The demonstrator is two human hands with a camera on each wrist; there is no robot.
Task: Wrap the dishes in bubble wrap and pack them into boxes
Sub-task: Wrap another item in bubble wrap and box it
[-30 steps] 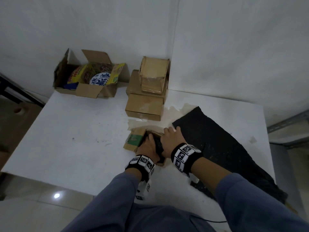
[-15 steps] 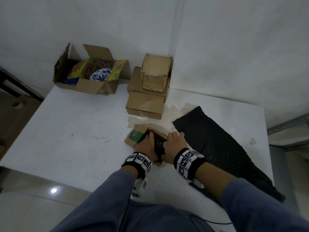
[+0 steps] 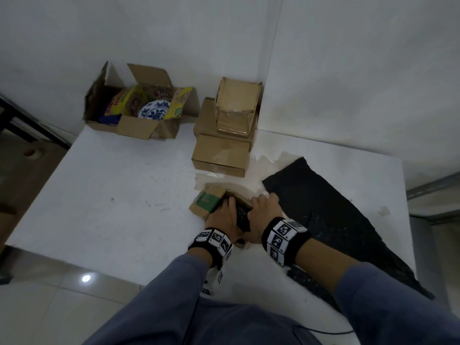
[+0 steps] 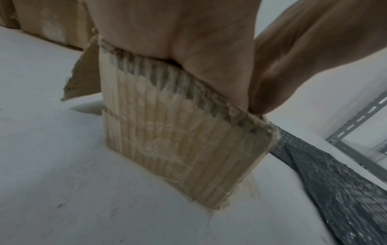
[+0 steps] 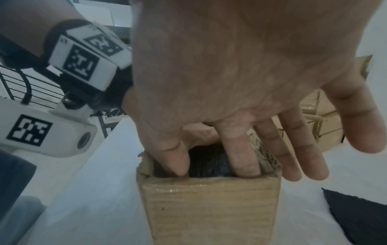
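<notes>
Small box (image 3: 207,204) sits mid-tabletop (image 3: 112,195) w/ a dark wrapped bundle (image 3: 241,215) inside, right under both my hands. Left hand (image 3: 222,217) & right hand (image 3: 261,215) press down, fingers (image 5: 245,159) straight, tucked inside the box walls.

No lettering is legible; the packets (image 3: 129,104) show only blurred print.

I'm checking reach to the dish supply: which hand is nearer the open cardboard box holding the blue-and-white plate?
Left. The left hand is on the box-facing side of the small cardboard box; the right hand sits farther from the open cardboard box.
</notes>
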